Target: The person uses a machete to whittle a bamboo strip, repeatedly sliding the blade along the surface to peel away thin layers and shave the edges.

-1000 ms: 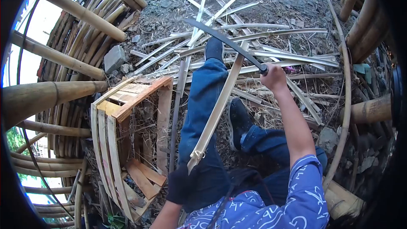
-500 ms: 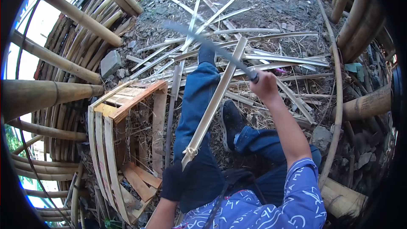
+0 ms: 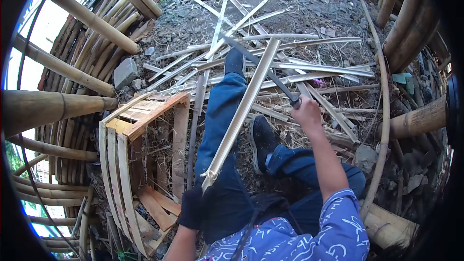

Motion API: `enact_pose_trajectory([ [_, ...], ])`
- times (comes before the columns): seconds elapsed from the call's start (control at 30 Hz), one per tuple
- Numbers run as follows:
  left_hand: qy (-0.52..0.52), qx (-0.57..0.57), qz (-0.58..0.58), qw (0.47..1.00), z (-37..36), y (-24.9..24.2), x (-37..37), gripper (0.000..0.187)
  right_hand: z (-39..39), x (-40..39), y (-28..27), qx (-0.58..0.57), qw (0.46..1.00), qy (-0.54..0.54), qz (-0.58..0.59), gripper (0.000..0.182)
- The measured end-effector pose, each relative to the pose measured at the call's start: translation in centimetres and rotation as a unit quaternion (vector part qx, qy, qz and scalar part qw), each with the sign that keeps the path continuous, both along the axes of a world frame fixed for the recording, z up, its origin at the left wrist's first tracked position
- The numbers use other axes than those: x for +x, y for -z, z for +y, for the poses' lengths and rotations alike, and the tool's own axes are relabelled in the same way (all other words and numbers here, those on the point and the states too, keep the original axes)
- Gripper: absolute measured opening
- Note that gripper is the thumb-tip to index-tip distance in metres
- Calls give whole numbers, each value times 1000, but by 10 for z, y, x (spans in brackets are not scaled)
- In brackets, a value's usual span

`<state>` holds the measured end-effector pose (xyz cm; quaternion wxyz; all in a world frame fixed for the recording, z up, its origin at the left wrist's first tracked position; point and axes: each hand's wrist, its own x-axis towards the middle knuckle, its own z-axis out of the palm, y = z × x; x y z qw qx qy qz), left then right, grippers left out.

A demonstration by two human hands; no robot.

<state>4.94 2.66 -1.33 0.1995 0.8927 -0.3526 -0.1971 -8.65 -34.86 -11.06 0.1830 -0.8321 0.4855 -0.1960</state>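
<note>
My left hand (image 3: 192, 209), in a dark glove, is closed round the near end of a split bamboo strip (image 3: 241, 108). The strip slants up and away over my left leg, hollow side showing, with a curled shaving by the glove. In my bare right hand (image 3: 308, 112) is the dark handle of a long-bladed knife (image 3: 280, 85). Its blade points up and left and crosses the strip near the far end; whether it touches cannot be made out. Several other split bamboo strips (image 3: 319, 67) lie criss-crossed on the ground around my left shoe.
To the left stands a slatted wooden crate (image 3: 157, 116) with loose board pieces inside. A grey block (image 3: 126, 72) sits behind it. Bamboo poles (image 3: 63, 108) jut in from the left, and thick bamboo (image 3: 418, 118) lies on the right. A long thin pole (image 3: 385, 96) runs along my right side.
My right hand has come slightly down and right, and the knife blade has dropped lower against the far part of the strip. My left hand and the strip have shifted slightly left.
</note>
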Motion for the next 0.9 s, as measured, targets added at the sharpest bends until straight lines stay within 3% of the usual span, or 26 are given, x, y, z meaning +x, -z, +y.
enact_pose_trajectory([
  [0.07,-21,-14,5,1000,2,-2,-1,39,17,-2,0,33,999,8,-24,14],
  [0.13,-11,-10,-8,1000,4,2,0,39,30,-6,8,168,977,52,-119,15],
  [0.17,-14,-17,-11,1000,4,2,0,39,38,-11,18,162,978,48,-122,15],
  [0.23,-1,-3,-7,1000,1,-1,1,41,55,-26,37,274,929,95,-230,14],
  [0.27,-4,-10,-8,1000,1,-2,1,41,75,-29,-1,351,873,127,-313,13],
  [0.3,-3,-21,2,1000,0,-3,0,42,83,-40,14,337,874,125,-327,12],
  [0.53,24,-35,34,999,-4,-20,-5,43,160,-117,-17,400,840,137,-340,16],
  [0.73,141,-102,50,983,-30,-41,-29,38,184,-146,-42,419,833,120,-340,17],
  [0.83,137,-107,143,974,-41,-48,-40,35,188,-150,-57,415,823,99,-374,17],
  [0.9,153,-179,229,945,-48,-47,-48,34,191,-154,-62,403,828,96,-377,17],
])
